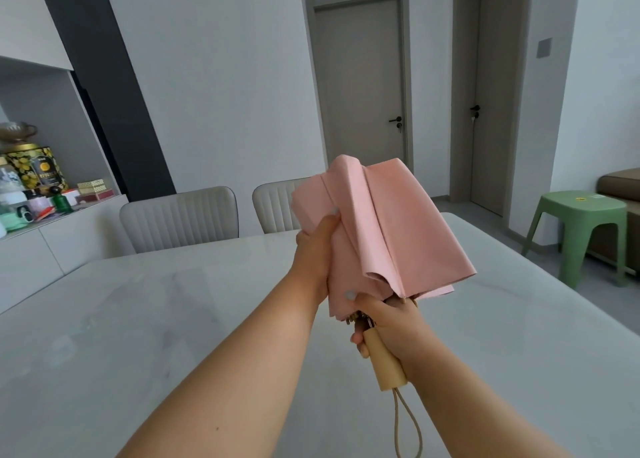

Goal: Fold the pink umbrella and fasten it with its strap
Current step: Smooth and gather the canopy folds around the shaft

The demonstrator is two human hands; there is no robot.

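Observation:
The pink umbrella (388, 229) is collapsed, its canopy hanging in loose folds, held up above the table and pointing away from me. My right hand (391, 326) grips the pale wooden handle (386, 364) just below the canopy. A beige cord loop (401, 426) dangles from the handle's end. My left hand (317, 250) holds the left side of the canopy, thumb pressing a fold of fabric. I cannot see the fastening strap.
A white marble table (173, 319) spreads under my arms. Two pale chairs (180, 217) stand at its far side. A sideboard with tins and bottles (34, 187) is at left. A green stool (581, 229) stands at right, closed doors beyond.

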